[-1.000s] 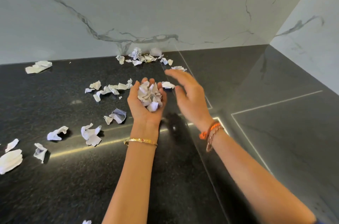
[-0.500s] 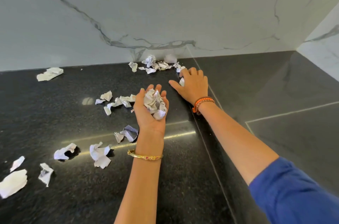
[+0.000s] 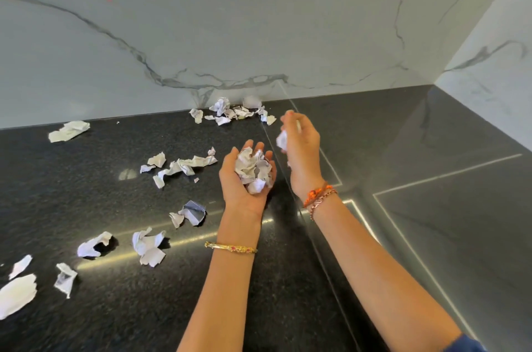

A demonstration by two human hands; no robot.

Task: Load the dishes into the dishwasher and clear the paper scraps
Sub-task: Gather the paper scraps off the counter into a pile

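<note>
Head view: black counter [image 3: 115,308] carries loose scraps [image 3: 178,166] left of the fingers. Left hand [image 3: 244,179] stays palm up, fingers cupped round a wad [image 3: 253,168]. Right hand [image 3: 300,147], flat on the counter half a second ago, is now raised, fingers pinching one scrap [image 3: 282,140] just beside the wad.

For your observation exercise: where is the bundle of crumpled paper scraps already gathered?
In the head view, the bundle of crumpled scraps sits in the upturned left hand, centre frame above the black counter, just left of the right hand.
</note>
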